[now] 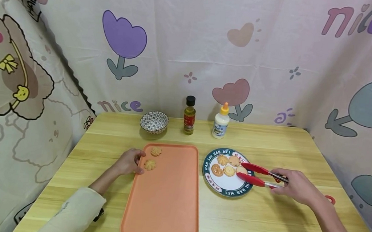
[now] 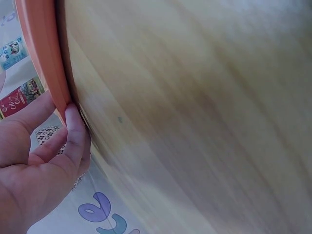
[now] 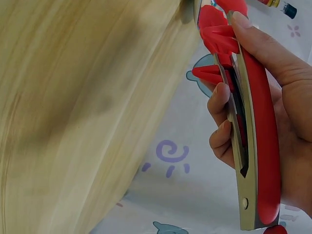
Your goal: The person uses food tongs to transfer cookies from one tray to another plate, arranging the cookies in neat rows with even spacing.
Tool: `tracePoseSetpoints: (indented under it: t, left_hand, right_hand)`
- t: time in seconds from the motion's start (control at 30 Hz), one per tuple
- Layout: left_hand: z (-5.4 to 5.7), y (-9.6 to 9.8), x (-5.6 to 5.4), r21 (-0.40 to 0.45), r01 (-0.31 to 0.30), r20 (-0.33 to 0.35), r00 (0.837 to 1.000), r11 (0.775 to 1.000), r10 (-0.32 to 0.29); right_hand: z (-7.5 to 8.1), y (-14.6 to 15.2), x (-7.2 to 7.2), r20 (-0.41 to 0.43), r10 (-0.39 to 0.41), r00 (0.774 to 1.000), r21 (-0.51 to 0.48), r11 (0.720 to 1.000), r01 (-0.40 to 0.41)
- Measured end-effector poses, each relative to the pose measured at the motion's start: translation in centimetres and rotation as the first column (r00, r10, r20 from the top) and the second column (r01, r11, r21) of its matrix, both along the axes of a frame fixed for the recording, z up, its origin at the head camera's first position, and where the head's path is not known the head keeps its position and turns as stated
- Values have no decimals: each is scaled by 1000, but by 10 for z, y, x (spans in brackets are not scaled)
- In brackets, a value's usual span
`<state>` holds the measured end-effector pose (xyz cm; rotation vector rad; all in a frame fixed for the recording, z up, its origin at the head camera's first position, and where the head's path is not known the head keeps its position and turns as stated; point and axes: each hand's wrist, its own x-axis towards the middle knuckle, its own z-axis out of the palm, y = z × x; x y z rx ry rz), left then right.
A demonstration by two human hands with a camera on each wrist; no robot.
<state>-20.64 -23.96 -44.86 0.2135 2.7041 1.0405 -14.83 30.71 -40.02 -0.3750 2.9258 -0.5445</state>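
Note:
My left hand [image 1: 131,161] pinches the left edge of an orange tray [image 1: 166,202], thumb and fingers at its rim in the left wrist view. Two cookies lie in the tray's upper left corner, a swirled cookie [image 1: 156,151] and a flower-shaped cookie [image 1: 150,165]. With my right hand [image 1: 295,184] I grip red-tipped metal tongs [image 3: 265,146]. The spread tong tips reach over the right side of a round plate [image 1: 226,188], one on either side of a round cookie [image 1: 241,170] that they partly cover. Several other cookies sit on the plate, among them a pretzel-shaped cookie [image 1: 217,170].
Along the back of the wooden table [image 1: 262,224] stand a patterned bowl [image 1: 154,122], an oil bottle with a black cap [image 1: 189,118] and a white squeeze bottle with an orange tip [image 1: 220,124]. A printed cloth [image 1: 186,28] hangs behind.

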Motion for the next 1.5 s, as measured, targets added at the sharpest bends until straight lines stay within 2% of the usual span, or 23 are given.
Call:
tracePoseSetpoints:
  t: [0.3,0.5,0.87,1.3,1.5]
  left_hand:
    - [-1,0,-1,3,-5,-13,1000,1000,5]
    - [0,0,-2,1,-2,-15,1000,1000,2]
    - [0,2,-3,-16,5,-20,1000,1000,-5]
    - [-1,1,0,-5,2,-13,1000,1000,-2]
    - [-2,0,0,-10,8,-18,1000,1000,-8]
  right_hand:
    - [6,-5,-3,1,3,1000,13,1000,-4]
    - [9,-23,-12,-1,26,1000,3,1000,-26]
    - [8,-80,-38,53,80,995,-71,995,-76]
    - [4,-159,-60,14,188,982,-125,975,-185]
    - [-1,-196,-64,25,228,973,-144,964,-222]
